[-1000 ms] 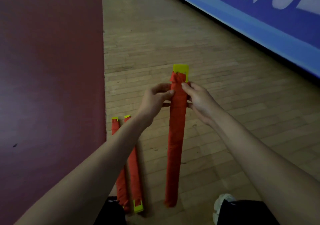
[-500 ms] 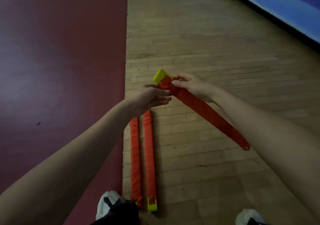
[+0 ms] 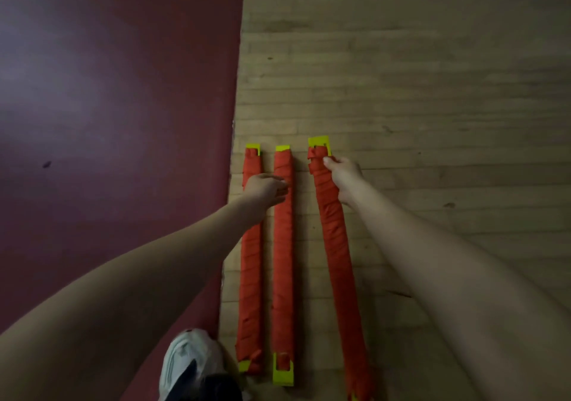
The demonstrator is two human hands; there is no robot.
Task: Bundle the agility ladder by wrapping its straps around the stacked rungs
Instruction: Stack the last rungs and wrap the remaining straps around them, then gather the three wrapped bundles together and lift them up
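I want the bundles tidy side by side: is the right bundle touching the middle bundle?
Apart. The head view shows bare wood floor between the right bundle and the middle bundle along their whole length.

Your three bundles are all wound in orange-red strap with slanting wrap lines: the left bundle [image 3: 251, 261], the middle bundle [image 3: 283, 261] and the right bundle [image 3: 336, 246]. Their rung ends [image 3: 318, 141] show neon yellow-green. Toward 1 o'clock the floor [image 3: 401, 91] is pale tan planks. At 9 o'clock the mat [image 3: 108, 91] is deep maroon. At 6 o'clock your shoe [image 3: 188, 357] looks pale mint with a dark patch, though the light is dim.
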